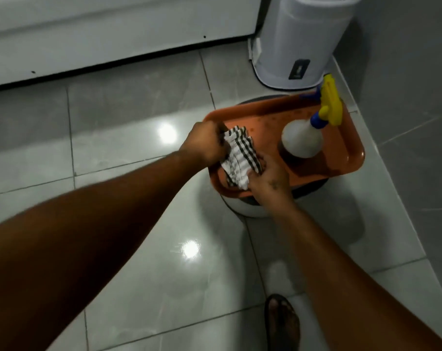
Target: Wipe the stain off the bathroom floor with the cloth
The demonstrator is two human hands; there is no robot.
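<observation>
Centre frame: left hand [202,144] and right hand [268,178] fingers pinch the checked cloth [241,158] over orange tray [346,158]. Likely light, limp; best gripped bunched.

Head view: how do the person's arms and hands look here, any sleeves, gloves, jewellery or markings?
Both forearms are bare, with no sleeves in view. The left hand and right hand wear no gloves, and no rings, watch or bracelets show. The right hand has a small dark mark, possibly a tattoo, on its back. The image is too soft to show finer details.
</observation>
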